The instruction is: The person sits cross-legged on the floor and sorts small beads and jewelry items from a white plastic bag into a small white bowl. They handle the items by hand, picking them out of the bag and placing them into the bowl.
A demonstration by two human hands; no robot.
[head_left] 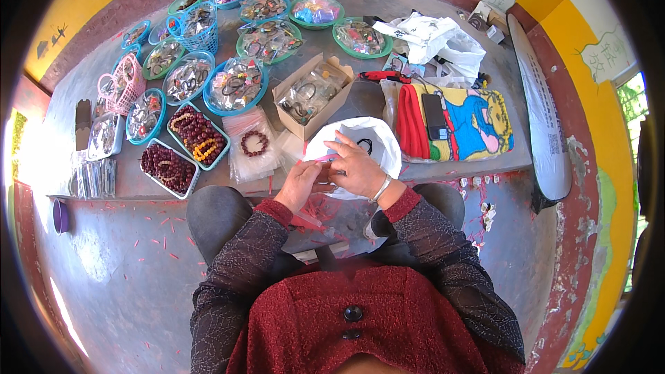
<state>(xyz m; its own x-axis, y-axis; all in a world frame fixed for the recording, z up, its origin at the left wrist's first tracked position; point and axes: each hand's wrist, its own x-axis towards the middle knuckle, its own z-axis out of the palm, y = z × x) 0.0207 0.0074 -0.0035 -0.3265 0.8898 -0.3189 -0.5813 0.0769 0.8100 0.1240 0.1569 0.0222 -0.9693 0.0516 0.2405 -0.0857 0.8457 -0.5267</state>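
Observation:
My left hand [299, 185] and my right hand [355, 169] meet in front of me with the fingers closed together. Between them shows a small pink strip [326, 158], perhaps the edge of a clear plastic bag; the fingers hide most of it. A white bag-like container [390, 140] stands open just beyond my right hand, with a dark cord bracelet [365, 145] inside. Left of my hands, a dark red bead bracelet [254, 143] rests on a stack of clear plastic bags [251, 166]. An open cardboard box [337, 112] of bagged cord bracelets sits behind the hands.
Baskets of bagged trinkets, including a blue one [262, 98], crowd the grey platform's left and back. Two trays of beads [201, 135] stand nearer. At right lie a folded colourful towel [478, 125], a phone [435, 116] and white plastic bags [443, 41]. Red scraps litter the floor.

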